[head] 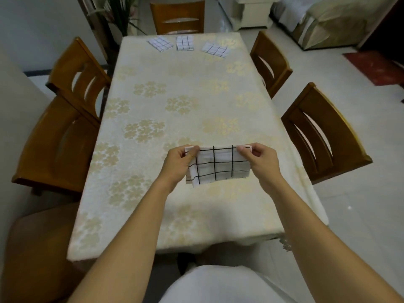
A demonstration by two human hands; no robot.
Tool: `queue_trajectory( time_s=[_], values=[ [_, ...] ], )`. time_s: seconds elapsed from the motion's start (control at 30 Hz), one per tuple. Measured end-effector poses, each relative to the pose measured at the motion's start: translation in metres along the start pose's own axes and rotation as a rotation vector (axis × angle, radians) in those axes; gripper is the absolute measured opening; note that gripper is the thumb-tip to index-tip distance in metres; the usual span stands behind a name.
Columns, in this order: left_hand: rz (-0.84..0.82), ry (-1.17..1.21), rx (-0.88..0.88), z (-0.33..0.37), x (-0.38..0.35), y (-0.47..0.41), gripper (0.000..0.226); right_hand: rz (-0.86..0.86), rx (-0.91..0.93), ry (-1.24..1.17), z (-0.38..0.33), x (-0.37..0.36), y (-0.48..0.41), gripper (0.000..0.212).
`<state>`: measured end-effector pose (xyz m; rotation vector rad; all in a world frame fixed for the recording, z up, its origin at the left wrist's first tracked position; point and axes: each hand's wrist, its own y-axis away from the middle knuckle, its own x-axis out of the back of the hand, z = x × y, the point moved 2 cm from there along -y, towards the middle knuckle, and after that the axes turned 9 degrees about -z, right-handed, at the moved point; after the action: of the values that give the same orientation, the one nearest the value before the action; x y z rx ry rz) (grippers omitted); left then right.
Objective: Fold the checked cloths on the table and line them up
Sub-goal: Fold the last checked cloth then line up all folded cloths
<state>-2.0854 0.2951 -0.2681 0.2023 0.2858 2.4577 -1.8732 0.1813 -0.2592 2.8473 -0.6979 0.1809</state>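
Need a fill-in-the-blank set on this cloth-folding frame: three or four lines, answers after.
1. At the far end of the table, ___ folded cloths lie in a rough row.
2. The left hand and right hand each pinch an upper ___ of a fourth cloth.
3. That cloth is white with ___ grid lines.
4. The chairs beside the table are ___.

Missing words: three; corner; black; wooden.

No legible text, brand or number anywhere, the far checked cloths [184,43] perhaps too small.
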Motion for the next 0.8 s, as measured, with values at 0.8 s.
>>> queue_trajectory(
  time_s=[0.8],
  values=[
    [-0.145,0.102,0.010,0.061,-0.340,0.053,0.028,0.140,-0.022,-0.076,0.030,0.298,0.115,0.018]
  ],
)
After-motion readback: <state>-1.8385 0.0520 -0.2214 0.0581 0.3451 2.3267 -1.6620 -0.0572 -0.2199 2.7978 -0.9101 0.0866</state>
